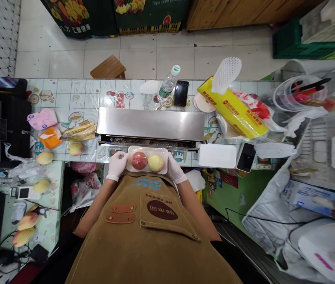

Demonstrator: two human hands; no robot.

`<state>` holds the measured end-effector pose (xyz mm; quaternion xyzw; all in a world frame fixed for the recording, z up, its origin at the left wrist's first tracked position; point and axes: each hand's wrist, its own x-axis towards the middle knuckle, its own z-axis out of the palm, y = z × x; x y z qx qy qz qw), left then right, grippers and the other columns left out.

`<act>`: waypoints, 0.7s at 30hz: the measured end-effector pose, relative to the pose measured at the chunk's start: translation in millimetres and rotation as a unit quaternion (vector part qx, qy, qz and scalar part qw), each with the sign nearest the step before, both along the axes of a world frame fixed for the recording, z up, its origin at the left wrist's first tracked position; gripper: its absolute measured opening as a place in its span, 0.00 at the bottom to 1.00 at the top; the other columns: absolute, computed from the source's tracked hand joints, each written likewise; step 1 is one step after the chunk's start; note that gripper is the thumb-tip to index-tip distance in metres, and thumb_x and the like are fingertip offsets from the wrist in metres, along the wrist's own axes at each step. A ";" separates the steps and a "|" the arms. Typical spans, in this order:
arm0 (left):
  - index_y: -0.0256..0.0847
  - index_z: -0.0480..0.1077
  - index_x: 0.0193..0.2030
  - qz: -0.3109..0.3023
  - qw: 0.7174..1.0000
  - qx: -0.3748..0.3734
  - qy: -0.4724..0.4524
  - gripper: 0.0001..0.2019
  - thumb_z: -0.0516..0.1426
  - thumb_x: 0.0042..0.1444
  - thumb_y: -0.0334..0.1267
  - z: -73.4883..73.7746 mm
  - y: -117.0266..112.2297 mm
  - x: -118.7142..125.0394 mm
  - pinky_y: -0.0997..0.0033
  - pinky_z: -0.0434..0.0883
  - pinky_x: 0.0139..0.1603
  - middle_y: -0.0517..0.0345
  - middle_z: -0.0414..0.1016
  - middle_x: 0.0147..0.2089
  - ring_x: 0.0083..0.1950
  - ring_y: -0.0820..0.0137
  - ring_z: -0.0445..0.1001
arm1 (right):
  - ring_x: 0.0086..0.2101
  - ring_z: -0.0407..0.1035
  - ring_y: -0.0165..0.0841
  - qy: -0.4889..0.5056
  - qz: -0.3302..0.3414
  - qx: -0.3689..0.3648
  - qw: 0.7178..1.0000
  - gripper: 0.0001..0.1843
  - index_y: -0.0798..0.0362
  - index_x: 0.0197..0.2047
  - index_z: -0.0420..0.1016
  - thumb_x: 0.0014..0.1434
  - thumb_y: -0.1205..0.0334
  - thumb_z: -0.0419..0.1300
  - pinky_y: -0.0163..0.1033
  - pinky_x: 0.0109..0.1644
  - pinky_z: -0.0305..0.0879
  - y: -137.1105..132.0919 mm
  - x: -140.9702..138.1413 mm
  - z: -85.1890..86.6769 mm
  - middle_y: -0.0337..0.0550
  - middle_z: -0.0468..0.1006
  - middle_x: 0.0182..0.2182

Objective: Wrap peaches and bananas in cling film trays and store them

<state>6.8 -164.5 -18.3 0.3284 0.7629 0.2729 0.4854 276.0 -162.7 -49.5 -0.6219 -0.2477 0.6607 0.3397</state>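
A white foam tray [147,150] holds one red round fruit [138,160] and one pale yellow round fruit [155,162], with shiny clear film over them. My left hand [118,165], in a white glove, grips the tray's left end. At its right end my gloved right hand [175,167] has hold of it too, the fingers partly hidden. The tray is close to my brown apron [155,205], just in front of a long stainless steel wrapping machine [151,123].
Right of the machine lie a white foam tray [217,156], a phone [246,157] and a yellow film box [232,108]. Behind it stand a water bottle [169,83] and a dark phone [181,93]. Several peaches [28,221] sit on the left side table.
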 end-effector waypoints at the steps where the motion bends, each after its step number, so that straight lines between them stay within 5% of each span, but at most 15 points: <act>1: 0.40 0.78 0.33 -0.014 1.000 0.010 0.016 0.08 0.64 0.58 0.42 3.4 1.4 -5.8 0.66 0.75 0.42 0.57 0.80 0.31 0.34 0.66 0.77 | 0.52 0.80 0.48 0.074 0.001 -0.039 0.996 0.41 0.53 0.49 0.82 0.66 0.23 0.50 0.51 0.57 0.79 -0.5 -5.3 2.0 0.54 0.88 0.43; 4: 0.39 0.82 0.46 -0.058 0.980 0.093 0.164 0.10 0.63 0.62 0.40 16.5 11.5 -33.9 0.64 0.76 0.50 0.53 0.83 0.42 0.41 0.64 0.80 | 0.57 0.79 0.44 0.237 -0.033 -0.113 0.964 0.37 0.52 0.53 0.82 0.72 0.30 0.47 0.48 0.63 0.77 0.8 -14.4 7.6 0.50 0.89 0.45; 7: 0.41 0.81 0.59 -0.132 0.928 0.100 0.334 0.17 0.61 0.65 0.39 28.0 29.2 -68.3 0.62 0.75 0.50 0.47 0.81 0.50 0.45 0.61 0.80 | 0.60 0.78 0.42 0.287 -0.079 -0.121 0.947 0.28 0.50 0.55 0.83 0.72 0.38 0.54 0.48 0.68 0.75 4.2 -15.8 12.0 0.44 0.90 0.47; 12: 0.44 0.85 0.54 -0.296 0.869 0.063 0.393 0.14 0.58 0.70 0.39 34.0 57.4 -97.9 0.64 0.72 0.46 0.47 0.83 0.50 0.49 0.57 0.82 | 0.62 0.78 0.44 0.264 -0.127 -0.120 0.949 0.25 0.49 0.53 0.85 0.69 0.39 0.59 0.48 0.70 0.74 5.8 -16.6 16.6 0.42 0.90 0.46; 17: 0.46 0.87 0.49 -0.434 0.823 0.096 0.354 0.13 0.59 0.69 0.38 38.0 77.8 -71.2 0.65 0.72 0.47 0.49 0.84 0.50 0.49 0.59 0.82 | 0.62 0.78 0.43 0.316 -0.106 -0.113 0.936 0.28 0.51 0.55 0.84 0.68 0.38 0.61 0.49 0.69 0.75 4.4 -17.5 13.8 0.45 0.89 0.50; 21: 0.46 0.88 0.47 -0.545 0.774 0.110 0.303 0.14 0.59 0.68 0.39 46.7 103.9 -4.5 0.64 0.72 0.46 0.48 0.85 0.49 0.48 0.58 0.82 | 0.57 0.81 0.42 0.319 -0.114 -0.112 0.934 0.27 0.53 0.52 0.85 0.69 0.37 0.61 0.47 0.67 0.77 3.4 -17.9 8.1 0.47 0.89 0.48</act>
